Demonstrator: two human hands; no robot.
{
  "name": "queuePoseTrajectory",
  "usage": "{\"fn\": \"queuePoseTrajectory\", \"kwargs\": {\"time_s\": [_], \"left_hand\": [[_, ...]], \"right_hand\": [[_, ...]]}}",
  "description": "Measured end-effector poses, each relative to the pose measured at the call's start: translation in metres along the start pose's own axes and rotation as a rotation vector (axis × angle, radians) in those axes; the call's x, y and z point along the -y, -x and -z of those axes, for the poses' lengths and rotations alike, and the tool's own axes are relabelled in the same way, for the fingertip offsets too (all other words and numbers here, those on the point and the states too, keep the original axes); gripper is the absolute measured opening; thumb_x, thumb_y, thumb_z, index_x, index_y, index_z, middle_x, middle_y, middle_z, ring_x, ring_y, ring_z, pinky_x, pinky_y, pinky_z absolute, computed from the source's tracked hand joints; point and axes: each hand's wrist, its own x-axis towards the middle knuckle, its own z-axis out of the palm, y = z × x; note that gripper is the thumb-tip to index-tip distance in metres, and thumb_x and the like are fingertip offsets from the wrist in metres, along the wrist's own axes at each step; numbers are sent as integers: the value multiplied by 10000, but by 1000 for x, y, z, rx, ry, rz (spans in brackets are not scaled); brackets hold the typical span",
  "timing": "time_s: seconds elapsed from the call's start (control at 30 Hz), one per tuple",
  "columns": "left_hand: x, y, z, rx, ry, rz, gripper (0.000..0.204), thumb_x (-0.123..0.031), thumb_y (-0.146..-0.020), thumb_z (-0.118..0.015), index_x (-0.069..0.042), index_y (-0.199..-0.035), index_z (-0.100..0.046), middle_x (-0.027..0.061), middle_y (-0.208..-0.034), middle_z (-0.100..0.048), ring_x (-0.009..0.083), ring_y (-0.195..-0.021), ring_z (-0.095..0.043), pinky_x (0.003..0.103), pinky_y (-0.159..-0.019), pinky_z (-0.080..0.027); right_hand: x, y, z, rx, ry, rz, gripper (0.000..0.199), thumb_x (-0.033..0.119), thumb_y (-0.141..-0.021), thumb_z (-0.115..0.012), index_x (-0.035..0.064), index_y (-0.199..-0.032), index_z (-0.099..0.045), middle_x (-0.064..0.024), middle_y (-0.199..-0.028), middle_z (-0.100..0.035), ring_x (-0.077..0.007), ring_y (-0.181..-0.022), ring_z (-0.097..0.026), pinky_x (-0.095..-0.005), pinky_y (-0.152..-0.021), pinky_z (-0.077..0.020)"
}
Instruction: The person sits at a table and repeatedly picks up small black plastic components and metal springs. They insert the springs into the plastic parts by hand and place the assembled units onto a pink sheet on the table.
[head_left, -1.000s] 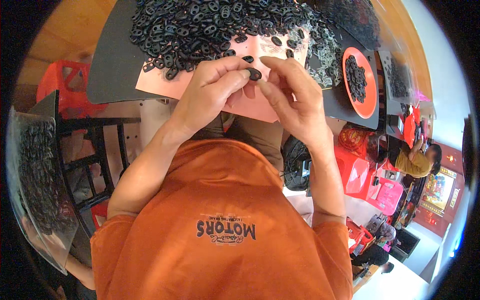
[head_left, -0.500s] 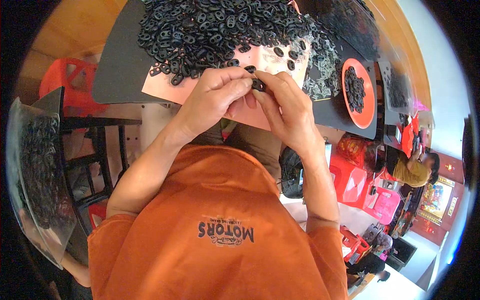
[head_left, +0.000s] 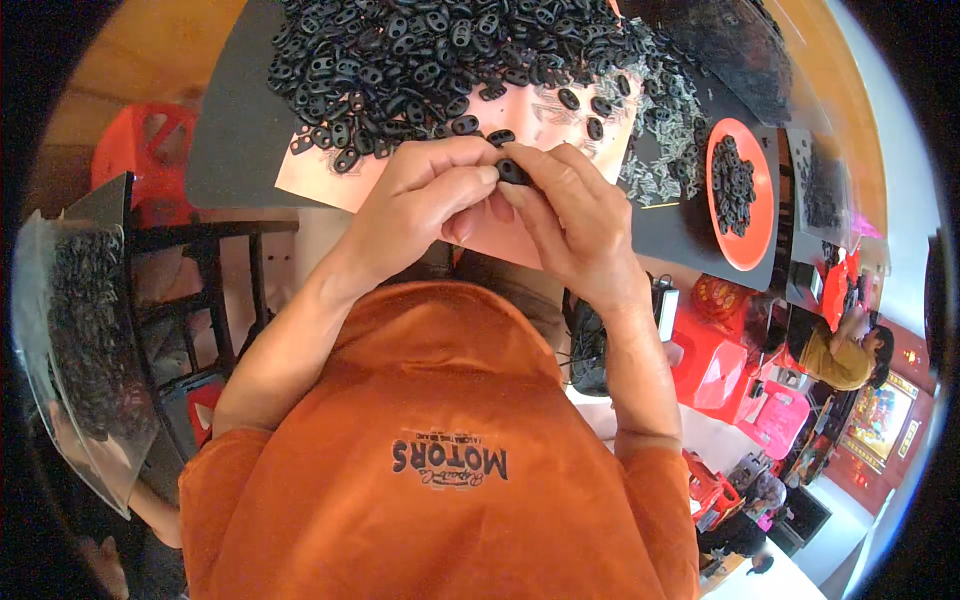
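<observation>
Hands (head_left: 500,205) around black oval part (head_left: 513,172).

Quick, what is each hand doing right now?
Left hand: closed, pinching a small black oval piece.
Right hand: closed, pinching the same piece.

Bright, even daylight through a strongly bending fisheye lens.
Soft shadows are lying under the hands; edges are curving and darkening into black from 7 to 11 o'clock, the centre staying sharp.
</observation>
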Motion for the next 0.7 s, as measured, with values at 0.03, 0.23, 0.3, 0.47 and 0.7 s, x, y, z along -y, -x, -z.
{"fn": "queuePoseTrajectory", "kwargs": {"time_s": [0.03, 0.23, 0.3, 0.47, 0.7], "left_hand": [[-1, 1, 0, -2, 7, 18, 229, -164, -892, -439, -22, -793, -589, -21, -633, -534, 37, -530, -443, 200, -480, -354], [-2, 0, -1, 13, -120, -17, 220, -175, -904, -474, -22, -775, -566, -31, -612, -491, 54, -527, -419, 205, -487, -351], [6, 0, -3, 5, -135, -75, 202, -159, -895, -494, -20, -760, -550, -25, -600, -480, 65, -521, -410, 218, -483, -348], [15, -3, -4, 101, -359, -258, 213, -124, -849, -548, -17, -675, -488, 30, -547, -427, 98, -487, -383, 272, -455, -321], [9, -1, 3, 152, -446, -266, 226, -134, -858, -524, -25, -664, -483, 49, -561, -415, 161, -517, -412, 297, -501, -334]], "right_hand": [[-1, -1, 0, 5, -11, -3, 252, 57, -766, -638, 12, -1005, -570, -107, -762, -553, -280, -601, -581, -338, -493, -476], [-6, -5, 1, 53, -20, -10, 140, 46, -772, -613, 3, -897, -568, -127, -763, -553, -295, -615, -563, -360, -482, -446], [-12, -13, 5, 54, 41, -27, 99, 55, -780, -600, 2, -855, -562, -140, -758, -553, -318, -619, -554, -385, -508, -442], [-43, -44, -1, 82, 116, -101, 132, 145, -814, -575, 17, -842, -587, -157, -770, -570, -359, -700, -569, -420, -584, -451], [-41, -47, 8, 189, 193, -29, 122, 67, -823, -586, 1, -924, -593, -113, -764, -521, -262, -670, -548, -314, -586, -441]]}}
